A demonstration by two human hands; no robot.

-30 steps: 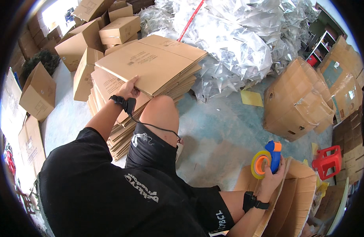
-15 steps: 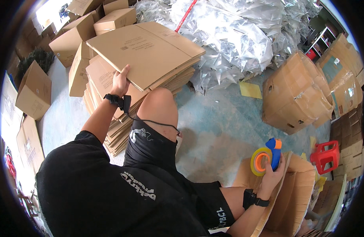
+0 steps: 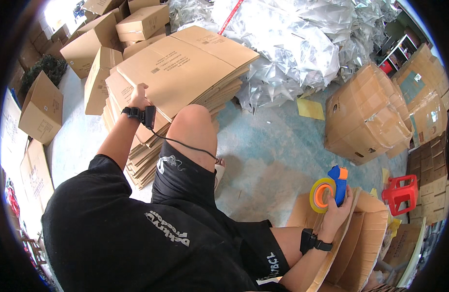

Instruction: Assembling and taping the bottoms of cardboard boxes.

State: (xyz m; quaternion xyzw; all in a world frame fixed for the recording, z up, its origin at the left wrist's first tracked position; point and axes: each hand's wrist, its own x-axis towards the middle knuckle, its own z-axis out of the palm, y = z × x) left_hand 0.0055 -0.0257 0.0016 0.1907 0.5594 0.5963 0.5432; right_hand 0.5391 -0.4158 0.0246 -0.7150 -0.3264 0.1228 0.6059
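Head view: left hand [image 3: 139,97], grip unclear, sits farther left than before against the flattened cartons [image 3: 185,56], upper left, while the right hand [image 3: 335,214] grasps a tape dispenser [image 3: 340,191], lower right, blue-grey floor [image 3: 263,160] between.

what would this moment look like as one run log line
left hand: at edge of flattened cardboard stack | right hand: holding blue tape dispenser | nearby: open carton, red stool

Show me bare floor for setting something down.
Widest: the floor between the cardboard stack, silvery pile, worn carton and lower-right carton. A narrower strip lies between that stack and the left open box. Crowded: upper left, among boxes, and around the red stool.
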